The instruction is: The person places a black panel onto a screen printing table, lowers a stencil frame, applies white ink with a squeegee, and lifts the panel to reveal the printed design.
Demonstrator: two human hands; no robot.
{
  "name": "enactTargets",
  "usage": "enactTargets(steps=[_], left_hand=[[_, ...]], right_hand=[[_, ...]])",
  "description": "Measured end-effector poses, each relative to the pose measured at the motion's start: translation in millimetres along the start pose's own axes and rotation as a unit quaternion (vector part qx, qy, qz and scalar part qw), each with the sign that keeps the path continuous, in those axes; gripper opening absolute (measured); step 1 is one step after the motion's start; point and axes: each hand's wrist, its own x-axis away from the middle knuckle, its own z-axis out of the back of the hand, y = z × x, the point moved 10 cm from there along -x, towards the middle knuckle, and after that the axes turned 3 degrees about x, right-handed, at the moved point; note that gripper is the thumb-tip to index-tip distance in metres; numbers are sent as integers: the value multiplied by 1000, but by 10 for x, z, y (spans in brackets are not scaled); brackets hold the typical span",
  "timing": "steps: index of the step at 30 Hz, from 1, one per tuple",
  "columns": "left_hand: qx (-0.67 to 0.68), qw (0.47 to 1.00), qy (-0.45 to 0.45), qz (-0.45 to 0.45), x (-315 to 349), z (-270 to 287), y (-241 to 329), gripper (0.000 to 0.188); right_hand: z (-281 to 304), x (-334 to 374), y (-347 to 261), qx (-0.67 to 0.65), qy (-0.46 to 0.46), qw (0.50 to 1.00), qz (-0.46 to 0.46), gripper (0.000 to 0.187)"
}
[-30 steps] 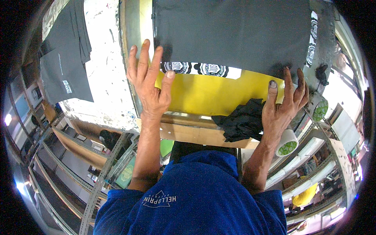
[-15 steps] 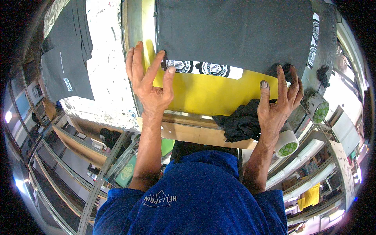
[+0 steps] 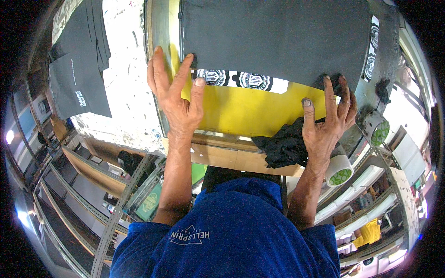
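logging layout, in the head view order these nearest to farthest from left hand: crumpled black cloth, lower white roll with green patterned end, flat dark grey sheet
1. Flat dark grey sheet: lower left corner by left hand
2. Crumpled black cloth: right of the hand
3. Lower white roll with green patterned end: past the cloth

Sheet [image 3: 273, 41] sits on the board [image 3: 255, 111], far centre; strips [image 3: 252, 80] poke out from under its near and right edges. Left hand [image 3: 181, 102] at the sheet's near-left corner, right hand [image 3: 327, 123] at near-right. Cloth [image 3: 283, 147] over board's near edge, beside right hand. Two rolls [image 3: 340, 170] right, one nearer. Panels [image 3: 79, 83] overlap on desk [image 3: 125, 65], left.
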Motion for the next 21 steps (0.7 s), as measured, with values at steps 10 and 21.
enactTargets(steps=[10, 21], left_hand=[[30, 999, 22, 5, 50, 35, -30, 37], [26, 999, 23, -3, 50, 33, -16, 36]], right_hand=[[-5, 10, 23, -19, -6, 1000, -9, 54], [18, 19, 41, -25, 5, 1000, -14, 50]])
